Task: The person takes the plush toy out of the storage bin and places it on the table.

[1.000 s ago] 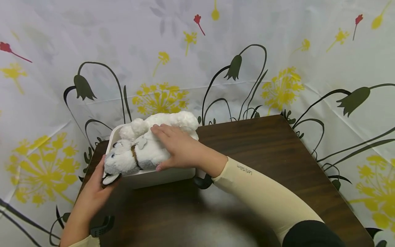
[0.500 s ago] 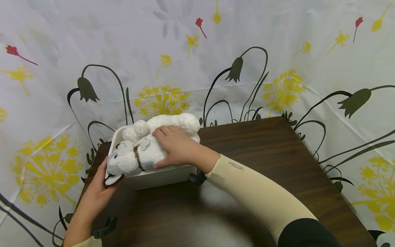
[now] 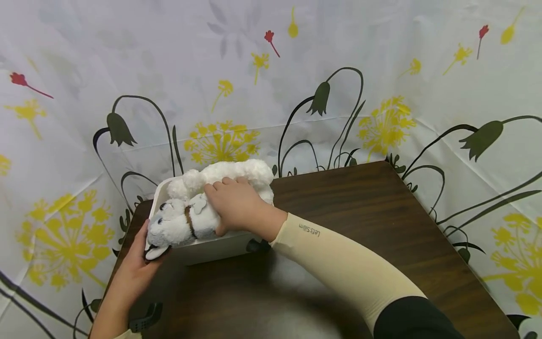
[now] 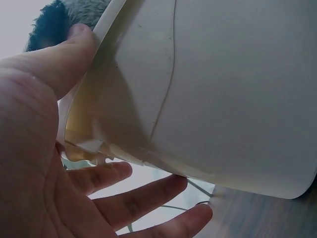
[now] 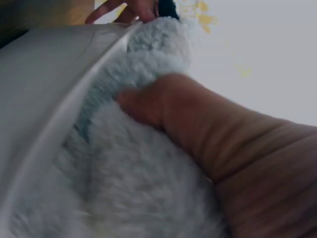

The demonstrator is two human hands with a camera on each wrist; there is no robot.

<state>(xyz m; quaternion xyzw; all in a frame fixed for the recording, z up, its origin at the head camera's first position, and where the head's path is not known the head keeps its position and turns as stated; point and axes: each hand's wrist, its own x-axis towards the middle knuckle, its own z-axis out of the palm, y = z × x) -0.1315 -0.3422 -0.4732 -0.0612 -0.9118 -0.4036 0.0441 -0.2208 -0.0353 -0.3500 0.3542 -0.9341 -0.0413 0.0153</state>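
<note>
A grey and white plush husky [image 3: 169, 228] with a brown collar lies on its back in a white plastic bin [image 3: 218, 250], its head at the left end. Behind it a fluffy white plush toy [image 3: 230, 170] stretches along the far side. My right hand [image 3: 236, 206] grips the husky's body, fingers curled over the far side and thumb on the near side; the thumb [image 5: 141, 104] sinks into fur in the right wrist view. My left hand [image 3: 134, 266] holds the bin's left end, thumb [image 4: 74, 57] at the rim beside the husky's dark ear, fingers spread along the outer wall.
The bin stands on a dark wood-grain table [image 3: 338, 202], near its back left corner. A flower-printed curtain [image 3: 271, 94] hangs right behind the table. Black wrist straps [image 3: 146, 320] are worn on both arms.
My right hand has shifted slightly left and down on the husky, and its fingers have curled further in. The left hand stays at the bin's end. The head view has moved slightly.
</note>
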